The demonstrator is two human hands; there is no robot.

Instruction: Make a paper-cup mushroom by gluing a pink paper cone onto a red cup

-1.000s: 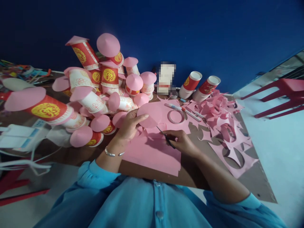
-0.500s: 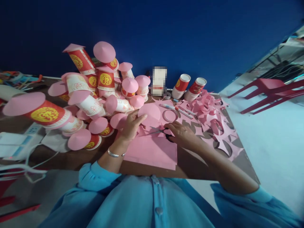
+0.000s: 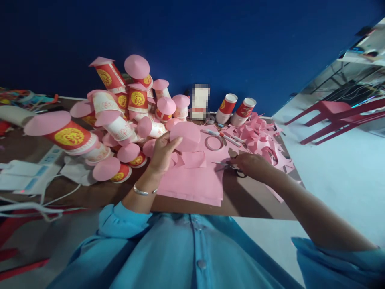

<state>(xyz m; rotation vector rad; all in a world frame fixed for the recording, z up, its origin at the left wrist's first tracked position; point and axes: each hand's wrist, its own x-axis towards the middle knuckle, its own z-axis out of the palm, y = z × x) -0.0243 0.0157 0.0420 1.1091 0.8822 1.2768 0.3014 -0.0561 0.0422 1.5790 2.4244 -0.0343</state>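
Note:
My left hand (image 3: 162,154) pinches the lower left edge of a round pink paper disc (image 3: 185,135), held up above the table. Away to the right, my right hand (image 3: 248,163) is closed round the black handles of a pair of scissors (image 3: 224,165), whose blades point left. Between my hands lies a folded-looking pink scrap (image 3: 194,159), on a stack of pink paper sheets (image 3: 192,184). Just behind the disc, a roll of tape (image 3: 214,143) lies flat on pink paper, with markers (image 3: 230,139) beside it.
Several red-and-white paper cups with pink cone tops (image 3: 72,138) crowd the left side. Two cup stacks (image 3: 227,107) stand by the blue wall, near a heap of pink offcuts (image 3: 260,134). A power strip (image 3: 45,166) with cables lies left; red stools (image 3: 327,116) stand right.
My right hand has carried the scissors right, away from the paper disc. The disc in my left hand has shifted slightly left and up. The whole view has shifted a little.

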